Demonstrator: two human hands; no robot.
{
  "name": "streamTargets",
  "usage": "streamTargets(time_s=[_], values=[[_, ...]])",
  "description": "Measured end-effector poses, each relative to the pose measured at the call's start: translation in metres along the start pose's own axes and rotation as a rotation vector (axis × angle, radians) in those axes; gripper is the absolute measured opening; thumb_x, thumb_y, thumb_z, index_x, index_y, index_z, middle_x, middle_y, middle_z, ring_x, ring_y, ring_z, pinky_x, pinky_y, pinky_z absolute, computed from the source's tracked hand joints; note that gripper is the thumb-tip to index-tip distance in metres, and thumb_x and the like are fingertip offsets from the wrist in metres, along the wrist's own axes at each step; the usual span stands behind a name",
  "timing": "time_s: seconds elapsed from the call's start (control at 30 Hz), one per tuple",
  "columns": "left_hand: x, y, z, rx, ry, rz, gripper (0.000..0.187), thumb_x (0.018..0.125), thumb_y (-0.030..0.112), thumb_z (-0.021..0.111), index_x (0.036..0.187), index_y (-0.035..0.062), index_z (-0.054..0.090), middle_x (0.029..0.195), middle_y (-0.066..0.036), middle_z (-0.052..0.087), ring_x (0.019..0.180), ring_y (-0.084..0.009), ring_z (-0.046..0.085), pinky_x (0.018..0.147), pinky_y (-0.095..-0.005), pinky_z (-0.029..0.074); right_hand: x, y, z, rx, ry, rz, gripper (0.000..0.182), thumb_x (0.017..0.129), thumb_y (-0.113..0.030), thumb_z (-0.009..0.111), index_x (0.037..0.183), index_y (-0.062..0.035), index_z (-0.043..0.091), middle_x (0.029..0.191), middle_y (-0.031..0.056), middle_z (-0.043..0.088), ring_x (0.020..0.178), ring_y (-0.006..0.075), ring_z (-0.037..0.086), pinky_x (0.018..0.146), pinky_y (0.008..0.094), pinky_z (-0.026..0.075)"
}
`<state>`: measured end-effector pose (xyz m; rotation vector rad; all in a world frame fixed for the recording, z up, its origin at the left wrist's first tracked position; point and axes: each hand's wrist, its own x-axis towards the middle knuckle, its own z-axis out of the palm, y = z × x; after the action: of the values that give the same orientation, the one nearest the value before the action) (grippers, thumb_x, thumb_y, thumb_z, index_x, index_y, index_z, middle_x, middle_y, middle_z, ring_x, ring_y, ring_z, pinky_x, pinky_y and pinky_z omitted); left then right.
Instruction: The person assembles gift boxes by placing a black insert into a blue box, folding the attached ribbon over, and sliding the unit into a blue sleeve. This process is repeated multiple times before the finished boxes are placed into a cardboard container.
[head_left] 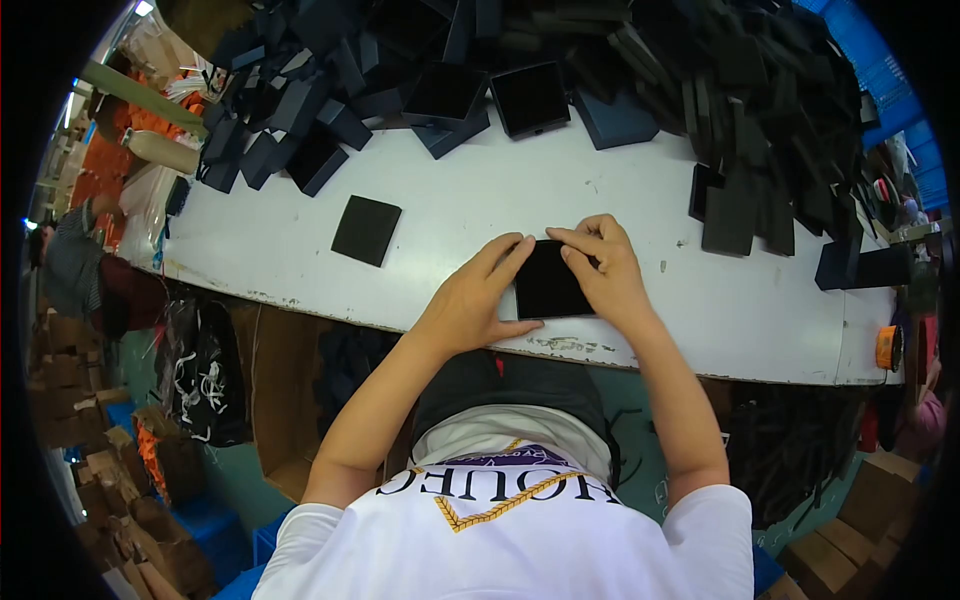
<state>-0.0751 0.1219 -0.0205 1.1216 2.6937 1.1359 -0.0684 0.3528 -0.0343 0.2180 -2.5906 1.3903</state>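
Observation:
Close to the table's front edge lies a square black box [548, 287], with a dark inside or top facing up. My left hand [472, 297] spans its left side, thumb at the near edge and fingertips at the far left corner. Bent over the far right part of the box is my right hand [610, 268], its thumb and fingers drawn together at the far edge; whether they pinch a smaller part there is hidden. A flat black square piece [366, 230], like a foam pad, rests apart on the table to the left.
A heap of dark blue boxes [447, 95] covers the back of the white table [640, 230]. Stacked black pieces [737, 200] stand at the right. An orange tape roll [888, 347] is at the right end. Another person [78, 265] is at the far left.

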Motion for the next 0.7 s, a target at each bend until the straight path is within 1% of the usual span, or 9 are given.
streamTargets(time_s=[0.1, 0.17, 0.27, 0.33, 0.37, 0.47, 0.57, 0.6, 0.7], values=[[-0.001, -0.002, -0.001, 0.035, -0.04, 0.002, 0.097, 0.066, 0.028, 0.095, 0.148, 0.0036, 0.05, 0.148, -0.021, 0.049, 0.123, -0.04, 0.061, 0.098, -0.0414, 0.055, -0.007, -0.005, 0.012, 0.012, 0.116, 0.075, 0.032, 0.087, -0.005, 0.071, 0.117, -0.0109, 0.078, 0.102, 0.0107, 0.062, 0.1, 0.0295, 0.058, 0.089, 0.0396, 0.048], [0.0, -0.004, -0.001, 0.024, -0.034, 0.024, 0.094, 0.066, 0.027, 0.094, 0.147, 0.0036, 0.052, 0.146, -0.022, 0.05, 0.124, -0.0407, 0.059, 0.1, -0.0422, 0.054, -0.005, -0.007, 0.016, 0.006, 0.169, 0.082, 0.03, 0.086, -0.004, 0.072, 0.114, -0.0095, 0.078, 0.101, 0.0102, 0.063, 0.099, 0.0288, 0.059, 0.088, 0.0392, 0.048], [0.004, -0.004, 0.003, 0.001, -0.021, 0.05, 0.091, 0.067, 0.027, 0.094, 0.145, 0.0037, 0.053, 0.143, -0.023, 0.049, 0.126, -0.0423, 0.055, 0.105, -0.0437, 0.05, -0.004, 0.003, 0.015, -0.016, 0.133, 0.041, 0.029, 0.085, -0.001, 0.072, 0.113, -0.0076, 0.076, 0.1, 0.0095, 0.064, 0.098, 0.0283, 0.06, 0.088, 0.0387, 0.049], [0.003, -0.005, 0.006, -0.031, 0.014, 0.058, 0.09, 0.067, 0.025, 0.092, 0.145, 0.004, 0.053, 0.14, -0.024, 0.049, 0.129, -0.0435, 0.05, 0.11, -0.0454, 0.045, 0.006, 0.008, 0.001, 0.062, -0.05, 0.132, 0.031, 0.086, 0.0, 0.071, 0.115, -0.0069, 0.075, 0.1, 0.0096, 0.065, 0.097, 0.0287, 0.061, 0.088, 0.0386, 0.049], [0.004, -0.004, 0.005, -0.052, 0.023, 0.046, 0.09, 0.067, 0.025, 0.093, 0.144, 0.0035, 0.054, 0.14, -0.024, 0.049, 0.128, -0.0431, 0.052, 0.109, -0.0454, 0.046, 0.011, 0.011, -0.003, 0.098, -0.146, 0.175, 0.031, 0.086, 0.0, 0.07, 0.117, -0.0065, 0.074, 0.099, 0.0097, 0.065, 0.096, 0.0289, 0.061, 0.088, 0.0385, 0.049], [0.002, -0.006, 0.004, -0.07, 0.009, 0.023, 0.091, 0.065, 0.025, 0.094, 0.144, 0.0032, 0.053, 0.14, -0.024, 0.049, 0.128, -0.0434, 0.052, 0.108, -0.046, 0.046, 0.013, 0.016, -0.011, 0.13, -0.249, 0.042, 0.031, 0.089, 0.003, 0.063, 0.118, -0.005, 0.073, 0.101, 0.0106, 0.065, 0.098, 0.0297, 0.06, 0.089, 0.0383, 0.049], [0.003, -0.007, 0.005, -0.078, -0.009, 0.024, 0.091, 0.065, 0.026, 0.094, 0.143, 0.0033, 0.054, 0.141, -0.024, 0.049, 0.129, -0.0438, 0.052, 0.109, -0.0468, 0.046, 0.007, 0.009, -0.008, 0.057, -0.131, -0.096, 0.034, 0.088, 0.006, 0.056, 0.116, -0.0033, 0.073, 0.103, 0.0117, 0.066, 0.098, 0.0302, 0.059, 0.089, 0.0382, 0.049], [0.003, -0.008, 0.006, -0.075, -0.011, 0.025, 0.09, 0.065, 0.026, 0.094, 0.143, 0.0036, 0.054, 0.142, -0.024, 0.048, 0.13, -0.044, 0.051, 0.11, -0.0471, 0.045, 0.005, 0.004, -0.004, 0.002, -0.103, -0.074, 0.04, 0.083, 0.009, 0.052, 0.115, -0.0024, 0.073, 0.105, 0.0128, 0.067, 0.098, 0.0313, 0.059, 0.089, 0.0391, 0.048], [0.002, -0.013, -0.005, -0.097, -0.001, 0.029, 0.087, 0.067, 0.026, 0.093, 0.143, 0.0054, 0.054, 0.146, -0.023, 0.048, 0.135, -0.0424, 0.05, 0.112, -0.047, 0.043, 0.004, -0.004, 0.005, -0.107, -0.004, -0.107, 0.04, 0.079, 0.01, 0.052, 0.111, -0.0022, 0.074, 0.105, 0.012, 0.067, 0.096, 0.0313, 0.059, 0.087, 0.0398, 0.049]])
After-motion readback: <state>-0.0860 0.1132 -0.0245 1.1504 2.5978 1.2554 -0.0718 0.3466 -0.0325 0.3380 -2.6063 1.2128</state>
